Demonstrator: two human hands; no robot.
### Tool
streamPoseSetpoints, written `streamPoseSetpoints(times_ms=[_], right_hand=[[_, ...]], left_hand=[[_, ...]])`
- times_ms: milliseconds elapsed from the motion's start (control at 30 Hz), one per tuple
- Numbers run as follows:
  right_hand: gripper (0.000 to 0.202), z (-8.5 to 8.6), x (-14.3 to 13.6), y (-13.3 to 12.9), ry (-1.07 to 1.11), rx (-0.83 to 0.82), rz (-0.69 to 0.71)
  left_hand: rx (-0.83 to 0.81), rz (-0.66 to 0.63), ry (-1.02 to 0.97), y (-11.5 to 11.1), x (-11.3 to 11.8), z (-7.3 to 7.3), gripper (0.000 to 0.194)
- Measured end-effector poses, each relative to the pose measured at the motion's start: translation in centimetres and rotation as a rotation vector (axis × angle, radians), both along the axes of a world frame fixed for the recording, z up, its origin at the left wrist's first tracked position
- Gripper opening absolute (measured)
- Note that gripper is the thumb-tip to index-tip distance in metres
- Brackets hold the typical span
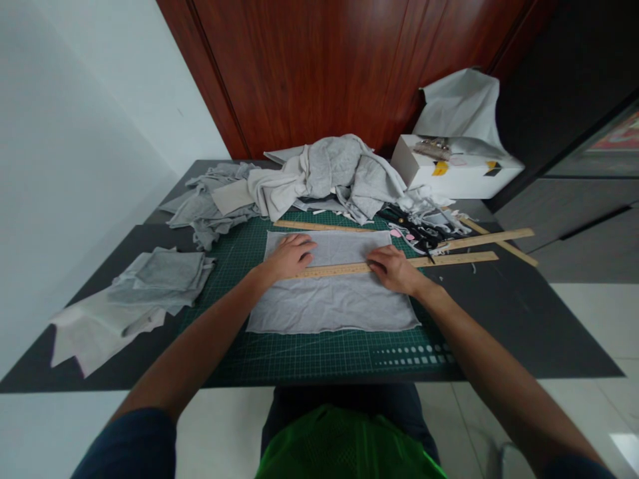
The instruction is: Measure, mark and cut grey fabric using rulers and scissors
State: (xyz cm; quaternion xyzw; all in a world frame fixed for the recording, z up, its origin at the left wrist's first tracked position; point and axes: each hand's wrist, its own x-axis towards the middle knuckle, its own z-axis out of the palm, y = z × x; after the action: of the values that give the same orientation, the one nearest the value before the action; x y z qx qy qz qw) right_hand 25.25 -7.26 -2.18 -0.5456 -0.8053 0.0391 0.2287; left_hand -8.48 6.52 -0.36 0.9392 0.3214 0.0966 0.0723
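Note:
A light grey piece of cloth [334,306] lies spread on the green cutting mat [309,359], with wrinkles in its lower half. Across its middle runs a wooden ruler [339,269], whose right end reaches past the cloth and over the mat's edge. My left hand [289,256] rests on the cloth at the ruler's left end, fingers stretched and slightly apart. Over the ruler near the cloth's right side, my right hand [392,268] has curled fingers and its thumb at the ruler's edge.
Heaped grey cloth [329,169] fills the table's back. Folded cloth pieces [164,276] lie at left. Black-handled scissors [414,229] sit among scraps at right, near another wooden ruler [492,238]. A white box [459,173] stands at the back right.

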Motion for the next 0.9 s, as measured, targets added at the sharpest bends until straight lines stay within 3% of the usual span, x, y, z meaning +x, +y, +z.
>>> streamPoseSetpoints(times_ms=[400, 733, 900], right_hand=[[0.028, 0.3, 0.6, -4.1, 0.060, -0.023, 0.073], [0.028, 1.9, -1.2, -8.2, 0.057, -0.078, 0.128], [0.026, 1.3, -1.9, -8.8, 0.111, -0.063, 0.141]], left_hand=[[0.021, -0.003, 0.005, 0.1, 0.0, 0.1, 0.041], [0.012, -0.005, 0.006, 0.0, 0.1, 0.2, 0.041], [0.026, 0.023, 0.032, -0.5, -0.1, 0.2, 0.041]])
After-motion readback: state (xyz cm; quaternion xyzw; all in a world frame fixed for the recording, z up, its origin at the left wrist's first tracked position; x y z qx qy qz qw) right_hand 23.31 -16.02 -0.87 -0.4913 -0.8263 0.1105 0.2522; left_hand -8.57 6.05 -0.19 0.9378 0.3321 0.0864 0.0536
